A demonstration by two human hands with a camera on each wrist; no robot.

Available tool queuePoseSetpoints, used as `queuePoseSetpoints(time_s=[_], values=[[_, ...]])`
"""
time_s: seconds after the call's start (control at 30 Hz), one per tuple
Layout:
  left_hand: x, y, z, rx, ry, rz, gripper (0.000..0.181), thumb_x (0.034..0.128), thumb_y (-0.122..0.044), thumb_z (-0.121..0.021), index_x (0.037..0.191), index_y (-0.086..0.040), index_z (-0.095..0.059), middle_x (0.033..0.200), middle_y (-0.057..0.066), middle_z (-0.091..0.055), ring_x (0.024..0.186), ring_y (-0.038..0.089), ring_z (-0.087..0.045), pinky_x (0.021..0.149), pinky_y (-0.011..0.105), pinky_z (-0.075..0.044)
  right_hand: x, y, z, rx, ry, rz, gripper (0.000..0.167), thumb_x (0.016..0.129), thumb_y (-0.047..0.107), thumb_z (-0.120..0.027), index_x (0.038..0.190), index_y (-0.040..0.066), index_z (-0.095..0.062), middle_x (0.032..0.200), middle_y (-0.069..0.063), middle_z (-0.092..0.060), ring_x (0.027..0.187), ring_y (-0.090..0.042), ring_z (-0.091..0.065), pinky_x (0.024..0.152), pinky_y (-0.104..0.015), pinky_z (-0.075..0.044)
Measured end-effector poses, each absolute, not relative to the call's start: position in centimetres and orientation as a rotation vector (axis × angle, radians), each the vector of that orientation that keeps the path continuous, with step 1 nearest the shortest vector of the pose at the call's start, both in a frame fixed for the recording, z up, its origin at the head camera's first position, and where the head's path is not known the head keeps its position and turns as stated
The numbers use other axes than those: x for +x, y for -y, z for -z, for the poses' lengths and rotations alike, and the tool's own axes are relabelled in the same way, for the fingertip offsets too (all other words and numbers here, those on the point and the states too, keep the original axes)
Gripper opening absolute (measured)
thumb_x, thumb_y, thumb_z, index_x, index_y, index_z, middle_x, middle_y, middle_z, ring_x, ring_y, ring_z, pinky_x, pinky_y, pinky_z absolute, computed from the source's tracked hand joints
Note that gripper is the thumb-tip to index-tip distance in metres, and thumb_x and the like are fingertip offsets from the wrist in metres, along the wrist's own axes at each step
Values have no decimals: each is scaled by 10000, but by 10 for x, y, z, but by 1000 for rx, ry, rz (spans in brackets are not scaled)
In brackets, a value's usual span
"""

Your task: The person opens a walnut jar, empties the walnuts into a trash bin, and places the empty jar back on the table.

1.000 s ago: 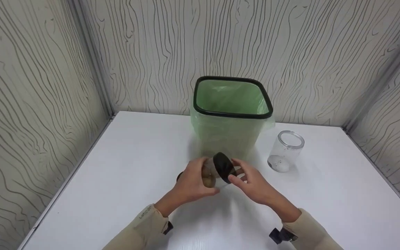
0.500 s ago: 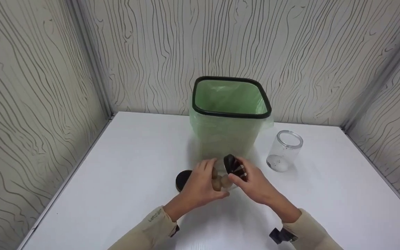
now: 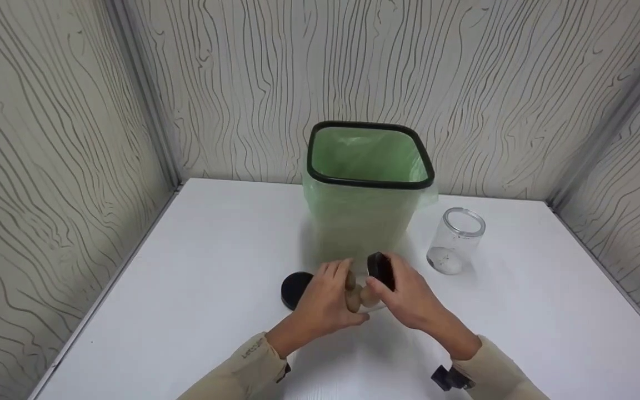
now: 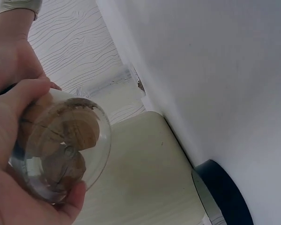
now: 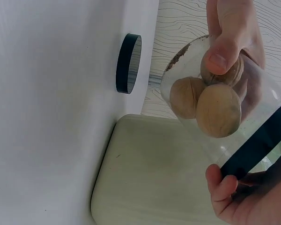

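Observation:
My left hand (image 3: 328, 300) grips a clear jar (image 5: 199, 133) around its body near the base. Inside lie several walnuts (image 5: 218, 111), brown and round. The jar is tipped, its lidded end toward my right hand (image 3: 409, 291), whose fingers and thumb hold the black lid (image 5: 260, 143). That lid sits across the jar's mouth end; whether it is loose or seated I cannot tell. Beside my left hand, on the white table, lies another black lid (image 3: 296, 290), partly covered by that hand in the head view.
Behind the hands stands a bin (image 3: 367, 216) with a black rim and a light green liner. A second clear jar (image 3: 456, 244), uncovered, with small specks inside, stands right of the bin. Wood-patterned panels (image 3: 242, 94) enclose the table's back and sides.
My left hand and the jar have shifted right and slightly toward me, uncovering more of the lid on the table. The lid in my right hand has turned and moved slightly right.

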State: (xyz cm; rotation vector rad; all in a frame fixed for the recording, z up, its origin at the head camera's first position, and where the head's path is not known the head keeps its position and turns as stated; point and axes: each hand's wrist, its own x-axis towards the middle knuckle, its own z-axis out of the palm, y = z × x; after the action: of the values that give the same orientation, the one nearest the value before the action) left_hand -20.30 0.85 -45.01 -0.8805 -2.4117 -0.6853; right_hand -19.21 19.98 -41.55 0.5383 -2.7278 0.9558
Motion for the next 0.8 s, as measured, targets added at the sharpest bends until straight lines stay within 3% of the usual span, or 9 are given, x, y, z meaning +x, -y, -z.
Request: queuePoseSetpoints(time_s=[0.27,0.53,0.8], values=[[-203,-9,447,-900,2409,632,905,626,-533,-798,1275,18,-491,1119,68,-575,1027,219,-520,885,313,-455,-194,-206,421,586,2685,-963,572,914,385,-584,1302,-16,-459,1097,-68,-538,886,-172,-517,760,-381,-468],[-203,-11,444,-889,2461,650,920,601,-530,-819,1283,-11,-485,1136,52,-567,1026,210,-510,876,308,-454,-194,-210,422,633,2637,-991,534,904,343,-597,1289,-8,-476,1088,-43,-542,881,-150,-517,741,-377,-479],[-203,-7,444,-973,2581,934,880,648,-500,-795,1318,-36,-461,981,-73,-510,971,134,-483,842,277,-438,-193,-215,422,763,2574,-923,554,857,356,-641,1287,39,-492,1087,30,-515,875,-134,-502,719,-334,-478]])
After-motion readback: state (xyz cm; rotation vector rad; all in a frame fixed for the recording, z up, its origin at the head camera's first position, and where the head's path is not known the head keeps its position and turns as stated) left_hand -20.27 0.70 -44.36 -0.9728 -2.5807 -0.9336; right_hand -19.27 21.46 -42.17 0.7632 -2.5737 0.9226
